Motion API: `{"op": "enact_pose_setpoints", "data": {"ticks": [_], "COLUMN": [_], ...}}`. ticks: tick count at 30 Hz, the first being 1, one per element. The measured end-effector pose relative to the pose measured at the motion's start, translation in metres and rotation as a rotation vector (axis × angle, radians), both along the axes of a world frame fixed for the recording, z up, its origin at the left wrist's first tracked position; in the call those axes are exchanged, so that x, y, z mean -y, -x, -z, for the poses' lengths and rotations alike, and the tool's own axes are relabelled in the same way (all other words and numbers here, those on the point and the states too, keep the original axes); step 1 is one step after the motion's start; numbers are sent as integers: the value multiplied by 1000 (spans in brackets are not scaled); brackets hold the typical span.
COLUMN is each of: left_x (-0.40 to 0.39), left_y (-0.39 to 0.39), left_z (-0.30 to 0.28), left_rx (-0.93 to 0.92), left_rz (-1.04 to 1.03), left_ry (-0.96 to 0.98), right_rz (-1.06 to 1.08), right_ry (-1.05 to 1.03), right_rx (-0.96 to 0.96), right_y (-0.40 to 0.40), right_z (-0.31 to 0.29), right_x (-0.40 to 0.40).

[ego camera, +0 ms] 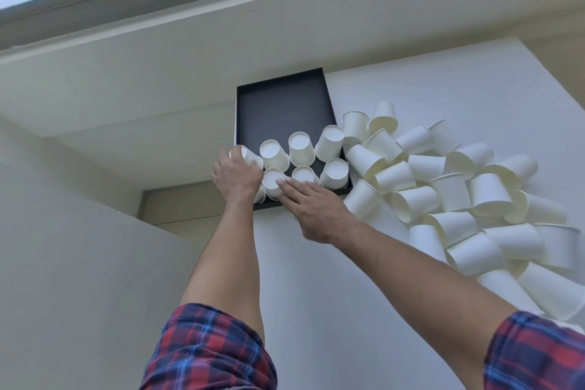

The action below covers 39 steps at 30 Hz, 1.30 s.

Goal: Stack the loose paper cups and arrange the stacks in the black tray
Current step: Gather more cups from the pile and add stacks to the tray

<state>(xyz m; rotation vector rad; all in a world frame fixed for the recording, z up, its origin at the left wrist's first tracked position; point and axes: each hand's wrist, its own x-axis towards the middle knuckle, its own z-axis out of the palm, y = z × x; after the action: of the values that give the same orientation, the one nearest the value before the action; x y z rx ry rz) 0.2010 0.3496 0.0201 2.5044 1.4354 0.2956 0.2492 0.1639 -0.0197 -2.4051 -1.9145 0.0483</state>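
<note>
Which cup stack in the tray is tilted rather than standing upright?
The stack at the tray's left edge, gripped by the left hand; it leans left while the others stand base-up.

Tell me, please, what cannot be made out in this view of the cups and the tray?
- Head view: the cup at the black tray's near left corner is mostly hidden behind the left hand.
- The left hand's grip on a tilted cup: its fingers are hidden behind the hand's back.
- How many cups each stack in the tray holds: only the top one shows.
- The loose pile is cut off by the right edge.
</note>
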Motion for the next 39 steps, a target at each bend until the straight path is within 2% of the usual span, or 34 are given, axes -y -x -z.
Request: {"op": "enact_pose_setpoints", "data": {"ticks": [6,14,21,27,30,34,39], "left_x": [53,142,236,312,342,375,403], "left_y": [20,52,83,98,97,89,77], "left_z": [-2,13,37,51,54,51,40], "left_rx": [174,260,208,182,139,67,38], "left_rz": [49,168,246,302,313,255,123], "left_ry": [-113,-174,4,126,252,422,623], "right_rz": [36,107,210,368,479,648,700], "right_ry": [-113,-267,-275,-231,-214,-204,-191], "right_rx": [14,-30,-42,-8,16,4,-9], "right_y": [0,23,36,30,27,26,32], "right_z": [-11,-13,-3,-4,-4,-7,-7], "right_x": [42,107,183,246,269,294,336]}}
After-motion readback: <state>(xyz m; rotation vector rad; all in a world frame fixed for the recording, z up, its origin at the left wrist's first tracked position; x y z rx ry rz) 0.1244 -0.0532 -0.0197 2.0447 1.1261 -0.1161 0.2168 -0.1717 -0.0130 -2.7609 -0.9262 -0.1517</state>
